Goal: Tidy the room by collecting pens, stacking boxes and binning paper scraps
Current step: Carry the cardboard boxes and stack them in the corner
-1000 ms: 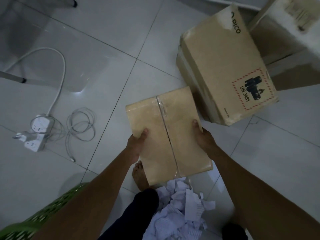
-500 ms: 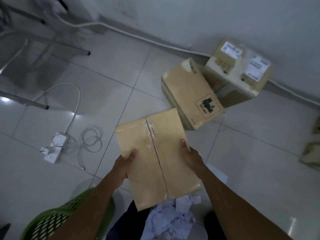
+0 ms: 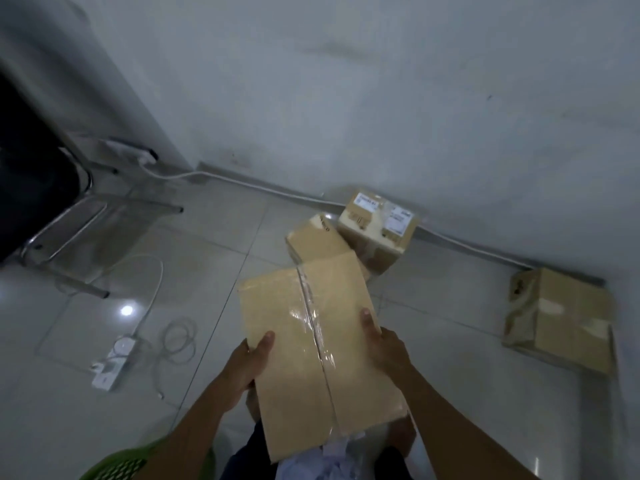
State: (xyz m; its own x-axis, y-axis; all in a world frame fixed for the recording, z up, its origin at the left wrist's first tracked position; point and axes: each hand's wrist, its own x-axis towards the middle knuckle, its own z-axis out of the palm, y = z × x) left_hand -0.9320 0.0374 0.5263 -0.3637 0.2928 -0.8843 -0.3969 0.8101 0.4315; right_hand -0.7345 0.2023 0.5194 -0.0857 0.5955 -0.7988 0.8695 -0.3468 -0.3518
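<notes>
The flat tan cardboard box (image 3: 311,348), taped shut along its middle seam with clear tape, is held in the air in front of the person, above a heap of white paper scraps (image 3: 311,465). The left hand (image 3: 247,365) grips its left edge and the right hand (image 3: 384,344) its right edge, each with the thumb on top and the fingers curled underneath. On the white tiled floor (image 3: 433,323) beyond stand a brown carton (image 3: 317,242), a white-labelled carton (image 3: 377,230) touching it by the wall, and another brown carton (image 3: 561,320) well apart to the right; a green plastic basket (image 3: 131,465) is at the lower left.

Pale wall (image 3: 381,81), glossy white tiled floor (image 3: 86,403), metal-legged chair (image 3: 34,174), dim light
</notes>
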